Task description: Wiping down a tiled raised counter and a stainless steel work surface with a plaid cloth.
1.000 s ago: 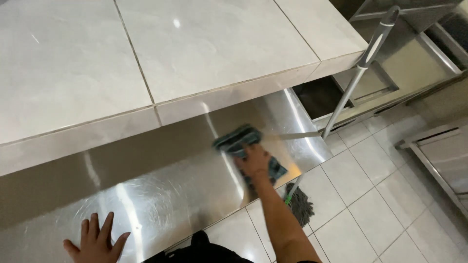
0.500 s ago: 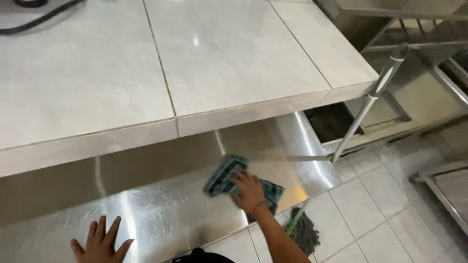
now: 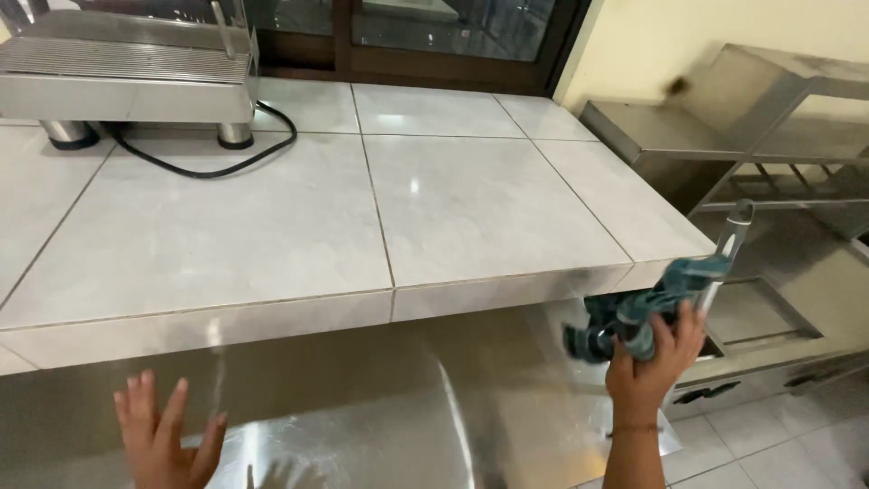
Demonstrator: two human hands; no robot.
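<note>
My right hand (image 3: 654,359) grips a crumpled blue-green cloth (image 3: 644,306) and holds it up in the air, just off the right corner of the tiled counter (image 3: 380,217). Below it lies the lower steel shelf (image 3: 407,426). My left hand (image 3: 165,433) hovers with fingers spread over the left part of that steel shelf, holding nothing. Whether the palm touches the steel is unclear.
A metal appliance (image 3: 127,77) with a black cable (image 3: 217,163) stands at the back left of the counter. A grey mop handle (image 3: 729,244) leans at the right next to a steel rack (image 3: 760,136). White floor tiles (image 3: 778,444) show at the bottom right.
My right hand has lifted the cloth off the steel shelf and carried it up and to the right. The view has tilted upward. My left hand stays spread at the shelf's left.
</note>
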